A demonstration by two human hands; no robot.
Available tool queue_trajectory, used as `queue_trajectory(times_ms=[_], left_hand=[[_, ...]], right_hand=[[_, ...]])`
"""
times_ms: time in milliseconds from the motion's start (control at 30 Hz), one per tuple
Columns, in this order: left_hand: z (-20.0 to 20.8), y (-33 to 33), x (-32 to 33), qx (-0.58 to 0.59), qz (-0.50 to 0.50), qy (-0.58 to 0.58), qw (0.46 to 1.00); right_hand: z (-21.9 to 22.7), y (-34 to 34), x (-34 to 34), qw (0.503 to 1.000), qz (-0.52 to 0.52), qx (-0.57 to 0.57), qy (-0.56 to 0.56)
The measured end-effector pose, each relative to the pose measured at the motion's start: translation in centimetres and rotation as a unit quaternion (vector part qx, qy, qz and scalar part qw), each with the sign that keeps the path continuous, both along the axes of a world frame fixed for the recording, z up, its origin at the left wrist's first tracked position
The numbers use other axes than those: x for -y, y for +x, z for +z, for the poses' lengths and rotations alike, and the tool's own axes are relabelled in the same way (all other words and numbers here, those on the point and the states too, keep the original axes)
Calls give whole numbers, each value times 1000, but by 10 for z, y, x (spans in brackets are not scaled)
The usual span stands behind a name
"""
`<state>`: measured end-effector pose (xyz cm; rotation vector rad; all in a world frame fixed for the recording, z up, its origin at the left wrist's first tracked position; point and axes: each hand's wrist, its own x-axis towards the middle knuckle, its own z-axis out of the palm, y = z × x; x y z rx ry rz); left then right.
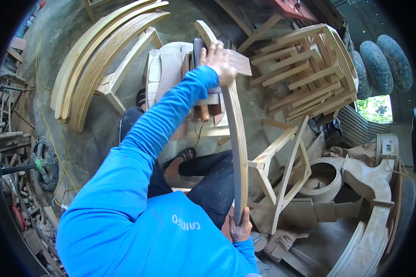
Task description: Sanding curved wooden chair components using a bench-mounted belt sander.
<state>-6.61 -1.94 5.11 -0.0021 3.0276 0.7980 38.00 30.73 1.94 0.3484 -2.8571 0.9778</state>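
A long curved wooden strip (pixel 237 138) runs from in front of my body to the work stand. Its near end is gripped by my right hand (pixel 241 226), low down beside my thigh. Farther up, my left hand (pixel 217 62) is laid over the strip, its fingers wrapped across the edge. The far tip sticks out beyond these fingers. Beside the left fingertips is a dark block (pixel 198 53) on the stand. A thin brown board (pixel 240 63) juts out on the right of that hand. Underneath, a short brown wooden handle (pixel 204 113) shows.
Several curved wooden strips (pixel 85 55) lean at the far left by a wooden frame (pixel 129 69). Stacked frames (pixel 305 69) stand at the far right, another frame (pixel 282 171) nearer. Large curved pale parts (pixel 374 189) fill the right. A yellow cord (pixel 48 124) crosses the floor.
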Motion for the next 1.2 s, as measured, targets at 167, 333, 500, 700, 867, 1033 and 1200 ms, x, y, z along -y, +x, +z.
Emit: queue_trajectory(times_ms=[167,333,500,700,867,1033,1200], left_hand=[[35,93,-47,-5,-38,-7,999],[45,132,-55,-43,-26,33,998],[57,128,-60,-47,-29,81,995],[36,44,-6,-2,7,75,997],[-1,-60,46,58,4,47,997],[-33,-150,87,99,-12,7,995],[-92,-233,129,13,-155,-184,971]], right_hand=[[-4,116,-29,999,-43,8,-4],[21,156,-41,998,-57,3,17],[48,145,-43,997,-60,4,44],[83,51,4,996,-34,47,61],[95,-49,49,995,-4,63,72],[119,-134,96,994,-23,59,94],[139,-196,133,990,-33,8,139]])
